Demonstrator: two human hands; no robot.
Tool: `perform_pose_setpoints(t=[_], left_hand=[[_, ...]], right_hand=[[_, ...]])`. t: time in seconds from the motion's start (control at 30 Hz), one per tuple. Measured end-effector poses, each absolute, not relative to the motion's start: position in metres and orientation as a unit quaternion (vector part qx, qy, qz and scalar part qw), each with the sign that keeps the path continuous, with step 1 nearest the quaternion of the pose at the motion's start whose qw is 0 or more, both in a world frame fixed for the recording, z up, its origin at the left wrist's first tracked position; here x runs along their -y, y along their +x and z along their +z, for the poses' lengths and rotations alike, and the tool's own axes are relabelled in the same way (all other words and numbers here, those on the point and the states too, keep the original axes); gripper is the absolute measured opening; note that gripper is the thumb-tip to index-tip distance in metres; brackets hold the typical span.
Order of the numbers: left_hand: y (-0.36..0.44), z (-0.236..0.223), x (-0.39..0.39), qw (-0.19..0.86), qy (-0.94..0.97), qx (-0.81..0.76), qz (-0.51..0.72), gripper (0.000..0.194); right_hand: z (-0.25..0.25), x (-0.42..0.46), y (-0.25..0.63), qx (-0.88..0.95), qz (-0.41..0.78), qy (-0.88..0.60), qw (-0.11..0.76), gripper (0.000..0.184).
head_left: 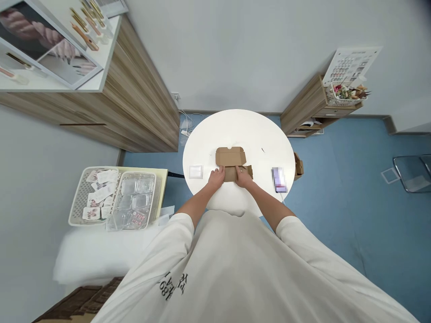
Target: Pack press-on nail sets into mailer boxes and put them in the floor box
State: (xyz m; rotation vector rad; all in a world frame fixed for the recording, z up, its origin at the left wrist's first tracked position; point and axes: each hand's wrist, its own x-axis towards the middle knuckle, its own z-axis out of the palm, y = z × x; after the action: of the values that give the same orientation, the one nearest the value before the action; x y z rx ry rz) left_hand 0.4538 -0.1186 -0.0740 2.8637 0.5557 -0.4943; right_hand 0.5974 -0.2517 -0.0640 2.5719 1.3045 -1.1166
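A small brown cardboard box lies on the round white table, its lid flap folded open toward the far side. At the box's left end is my left hand, fingers closed on the edge and a ring showing on one finger. My right hand grips the near right part, thumb on the inside. An end flap sticks out to the right of that hand. My palms hide part of the near wall. To the left, apart from my hand, sits a clear plastic case.
A phone with a cable lies at the table's right side. A small dark item is further back. On the left, a basket of printed cards and a basket of clear cases stand together. Wooden cabinets line the wall.
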Motion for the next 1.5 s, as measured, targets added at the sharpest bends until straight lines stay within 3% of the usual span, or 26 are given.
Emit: perform_pose_setpoints(t=[0.23, 0.57, 0.73, 1.1, 1.3, 1.5], left_hand=[[0.457, -0.072, 0.114, 0.096, 0.962, -0.174, -0.188, 0.087], [0.461, -0.075, 0.117, 0.113, 0.950, -0.192, -0.217, 0.088], [0.464, -0.072, 0.117, 0.120, 0.947, -0.194, -0.228, 0.090], [0.462, -0.073, 0.115, 0.110, 0.954, -0.184, -0.212, 0.089], [0.462, -0.073, 0.114, 0.122, 0.954, -0.184, -0.203, 0.090], [0.460, -0.070, 0.114, 0.136, 0.951, -0.188, -0.202, 0.092]], right_hand=[[-0.063, 0.312, 0.601, -0.374, -0.182, 0.906, -0.070, 0.077], [-0.072, 0.304, 0.621, -0.316, -0.289, 0.901, -0.070, 0.078], [-0.064, 0.286, 0.620, -0.313, -0.293, 0.898, -0.100, 0.060], [-0.053, 0.282, 0.601, -0.378, -0.264, 0.869, -0.181, 0.064], [-0.056, 0.285, 0.595, -0.394, -0.281, 0.865, -0.131, 0.039], [-0.050, 0.280, 0.598, -0.457, -0.274, 0.845, 0.047, 0.038]])
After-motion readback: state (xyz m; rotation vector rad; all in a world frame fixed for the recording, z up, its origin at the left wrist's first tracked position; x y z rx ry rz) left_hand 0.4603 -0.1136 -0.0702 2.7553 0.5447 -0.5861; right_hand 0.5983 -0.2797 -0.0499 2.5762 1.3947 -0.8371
